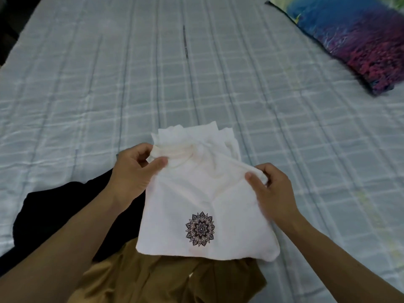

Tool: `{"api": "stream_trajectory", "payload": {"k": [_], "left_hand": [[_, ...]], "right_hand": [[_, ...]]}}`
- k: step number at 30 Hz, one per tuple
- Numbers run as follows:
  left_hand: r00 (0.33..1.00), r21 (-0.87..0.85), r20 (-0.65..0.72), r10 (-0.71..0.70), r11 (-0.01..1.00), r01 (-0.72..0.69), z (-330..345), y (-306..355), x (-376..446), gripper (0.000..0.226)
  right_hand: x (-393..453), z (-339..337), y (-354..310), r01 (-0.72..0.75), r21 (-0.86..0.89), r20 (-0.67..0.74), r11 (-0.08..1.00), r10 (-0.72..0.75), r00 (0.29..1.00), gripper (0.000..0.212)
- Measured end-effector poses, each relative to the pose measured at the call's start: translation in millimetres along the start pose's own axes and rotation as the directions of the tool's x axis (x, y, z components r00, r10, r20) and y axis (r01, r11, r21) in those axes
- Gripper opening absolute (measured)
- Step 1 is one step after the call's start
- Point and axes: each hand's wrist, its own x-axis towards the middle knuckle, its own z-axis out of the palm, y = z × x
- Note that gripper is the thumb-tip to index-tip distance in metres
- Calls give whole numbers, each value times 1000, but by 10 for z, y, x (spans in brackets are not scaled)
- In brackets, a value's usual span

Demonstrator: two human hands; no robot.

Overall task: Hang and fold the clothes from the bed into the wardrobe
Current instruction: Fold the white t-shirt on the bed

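Fingers (153, 147) of both hands pinch white shirt (203, 200) (folded) | underneath — brown garment (153, 278), black garment (54, 211)

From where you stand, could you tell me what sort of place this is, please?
Most likely a bedroom: a bed with a pale checked cover fills the view, a colourful pillow lies on it, and both hands hold a white shirt over other clothes.

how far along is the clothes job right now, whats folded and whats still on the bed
Done: the white t-shirt with the mandala print already looks folded into a compact rectangle.

In hand: the left hand and right hand each pinch an upper corner of it, above the bed.

Left: a black garment and a mustard-brown garment lie unfolded beside and under it. No wardrobe is in view, so nothing shows as put away.
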Motion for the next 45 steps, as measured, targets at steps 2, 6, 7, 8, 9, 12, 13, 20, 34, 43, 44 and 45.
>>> {"api": "stream_trajectory", "payload": {"k": [2,6,7,8,9,12,13,20,34,43,44,45], "left_hand": [[999,22,-33,13,1000,-12,0,11,216,13],[997,20,-74,11,1000,-10,-29,28,731,25],[996,23,-93,15,1000,-13,-33,12,878,29],[993,38,-119,19,999,-14,-24,-29,1026,33],[988,52,-152,17,999,-9,0,-76,1158,32],[974,269,-209,-92,952,147,90,-278,1395,16],[974,427,-207,-93,887,176,112,-355,1393,34],[888,866,396,233,225,-446,407,-718,662,63],[838,811,540,76,218,-542,315,-921,-20,71],[806,785,575,141,183,-592,144,-897,-372,71],[803,784,567,186,178,-595,147,-871,-384,61],[804,783,552,219,195,-591,152,-832,-401,53]], "right_hand": [[228,94,-47,7,10,-16,1000,-7,1000,14],[799,273,-137,45,-15,-93,999,-46,995,11],[964,323,-138,66,-36,-123,997,-70,990,13],[1123,381,-125,79,-59,-137,995,-86,987,15],[1266,440,-101,66,-84,-128,994,-76,989,18],[1453,583,-7,-69,-264,3,962,72,997,37],[1426,603,17,-69,-376,43,924,91,995,47],[631,873,105,499,-621,442,605,-256,860,69],[200,669,397,616,-600,621,510,-189,761,75],[-333,53,577,578,-688,535,439,-232,813,93],[-327,53,568,574,-690,520,441,-248,817,89],[-314,61,556,577,-688,508,440,-275,816,84]]}}
